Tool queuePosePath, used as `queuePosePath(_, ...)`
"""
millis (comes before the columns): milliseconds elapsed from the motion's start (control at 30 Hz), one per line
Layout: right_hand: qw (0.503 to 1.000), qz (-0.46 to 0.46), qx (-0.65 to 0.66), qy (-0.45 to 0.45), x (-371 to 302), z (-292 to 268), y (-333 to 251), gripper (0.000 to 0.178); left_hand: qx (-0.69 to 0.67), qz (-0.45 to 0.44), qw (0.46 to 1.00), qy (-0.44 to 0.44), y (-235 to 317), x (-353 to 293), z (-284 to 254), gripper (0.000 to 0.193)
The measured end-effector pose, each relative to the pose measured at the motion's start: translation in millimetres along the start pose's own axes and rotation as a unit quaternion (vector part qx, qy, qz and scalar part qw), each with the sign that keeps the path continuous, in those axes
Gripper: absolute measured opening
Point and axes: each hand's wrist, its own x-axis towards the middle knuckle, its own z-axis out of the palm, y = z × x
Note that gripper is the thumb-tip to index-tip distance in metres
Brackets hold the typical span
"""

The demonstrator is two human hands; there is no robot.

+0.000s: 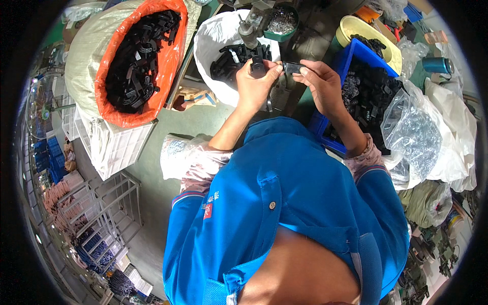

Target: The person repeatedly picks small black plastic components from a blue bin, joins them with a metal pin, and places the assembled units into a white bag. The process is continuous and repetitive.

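Observation:
My left hand [254,89] is closed around a black plastic part [257,66], whose rounded end stands up between the fingers. Between thumb and fingertips, my right hand [324,84] pinches a small, dark, flat-sided piece [292,68]. That piece reaches across to the left thumb tip; whether it touches the left-hand part cannot be made out. Just beyond the left hand is the grey metal head of a bench machine [248,33]. Behind that hand, a white bag [203,48] holds several black plastic parts.
A blue crate [317,124] of black parts and springs stands right, beside a yellow basin [348,25]. A green bowl [281,37] holds small metal pieces. At left, an orange-lined sack [104,96] full of black parts rests on a white crate [127,147]. Plastic bags [414,132] lie far right.

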Motion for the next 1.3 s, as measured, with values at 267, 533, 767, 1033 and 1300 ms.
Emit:
queuePosePath(267,0.993,-0.079,-0.086,0.016,-1.1,6.1,6.9,0.021,-0.031,-0.010,0.998,0.053,1.4,-3.2,9.7,0.009)
queuePosePath(533,0.998,0.037,-0.043,-0.007,11.2,-8.5,0.4,0.027,-0.138,-0.098,0.986,0.003,3.3,5.4,0.9,0.013)
queuePosePath(767,0.992,0.120,0.030,0.021,14.2,-26.5,-13.8,0.029,-0.343,-0.316,0.864,-0.189,11.8,11.5,-43.4,0.051)
queuePosePath(1033,0.998,0.061,0.013,-0.019,24.0,-19.8,-33.4,0.029,-0.114,-0.256,0.937,-0.208,13.0,-4.9,-21.4,0.027)
queuePosePath(1300,0.989,0.025,-0.133,-0.056,25.8,-19.4,-32.4,0.024,-0.155,-0.228,0.922,-0.272,6.4,-12.0,-13.6,0.033)
